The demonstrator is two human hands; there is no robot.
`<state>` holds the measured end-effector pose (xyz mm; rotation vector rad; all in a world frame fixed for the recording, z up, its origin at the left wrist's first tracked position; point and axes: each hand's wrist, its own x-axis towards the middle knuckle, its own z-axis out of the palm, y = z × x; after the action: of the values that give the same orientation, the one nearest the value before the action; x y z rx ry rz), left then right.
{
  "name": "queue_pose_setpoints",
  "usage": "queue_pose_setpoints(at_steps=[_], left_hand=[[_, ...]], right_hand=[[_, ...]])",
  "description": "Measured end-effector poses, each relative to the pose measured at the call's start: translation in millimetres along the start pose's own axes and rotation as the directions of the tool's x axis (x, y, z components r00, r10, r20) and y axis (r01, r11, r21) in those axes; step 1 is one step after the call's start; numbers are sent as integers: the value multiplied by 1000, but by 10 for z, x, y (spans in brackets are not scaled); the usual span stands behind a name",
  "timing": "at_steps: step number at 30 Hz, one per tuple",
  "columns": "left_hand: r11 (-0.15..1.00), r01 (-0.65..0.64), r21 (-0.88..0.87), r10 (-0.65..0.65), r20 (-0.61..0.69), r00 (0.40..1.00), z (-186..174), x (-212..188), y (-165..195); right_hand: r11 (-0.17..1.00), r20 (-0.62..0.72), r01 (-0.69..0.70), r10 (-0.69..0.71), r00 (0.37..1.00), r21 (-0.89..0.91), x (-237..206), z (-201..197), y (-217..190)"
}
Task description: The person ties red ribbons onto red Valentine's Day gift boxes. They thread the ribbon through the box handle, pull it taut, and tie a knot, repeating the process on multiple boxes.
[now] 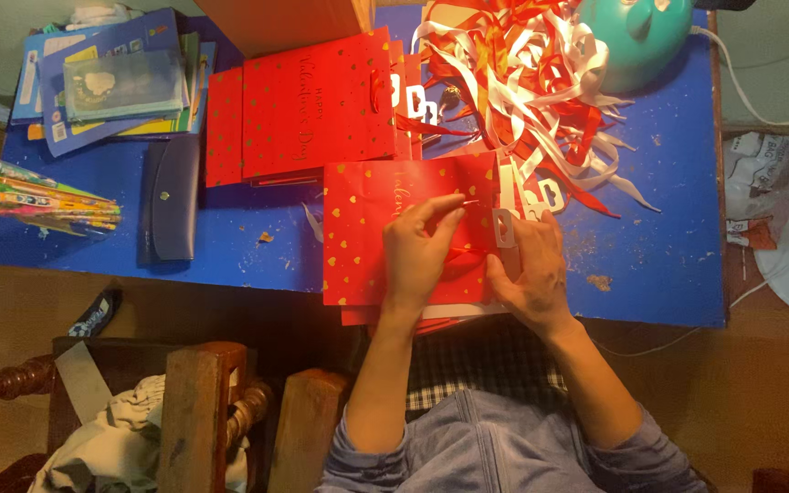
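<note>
Left hand [417,251] pinching a thin ribbon end over the red gift bag [358,228] at frame centre. Right hand [530,265] pressing flat on bag's edge, fingers loosely curled beside white tag [504,226]. Ribbon pile [531,73] upper right on blue table [659,246].

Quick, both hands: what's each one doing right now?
Left hand: fingers pinched shut on a thin red ribbon over the red gift bag.
Right hand: resting on the bag's edge; grip cannot be told.

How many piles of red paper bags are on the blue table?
2. One pile of red bags lies at the back of the blue table, beside the ribbons. The other pile is at the front edge under both hands; its number of bags is hidden.
</note>
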<state>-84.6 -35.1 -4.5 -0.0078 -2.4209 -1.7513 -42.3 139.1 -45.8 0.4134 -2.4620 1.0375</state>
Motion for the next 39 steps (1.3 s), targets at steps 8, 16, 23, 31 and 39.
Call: queue_pose_setpoints(at_steps=[8,16,23,31,39], left_hand=[[959,-235,158,242,-24,970,97,16,-166],[859,-363,361,401,-34,916,110,-12,-169],[776,-393,493,457,-11,889,137,-26,-162],[842,-388,375,418,3,908,174,-45,-115],[983,-179,52,177,39,983,146,89,-270]], right_hand=[[999,11,-13,12,1000,42,-4,-17,-21],[999,5,-2,2,1000,44,0,-8,-8],[999,-5,4,-4,1000,37,2,7,5],[999,-2,3,-3,1000,46,26,-20,-30],[986,107,84,-100,989,143,171,-171,-42]])
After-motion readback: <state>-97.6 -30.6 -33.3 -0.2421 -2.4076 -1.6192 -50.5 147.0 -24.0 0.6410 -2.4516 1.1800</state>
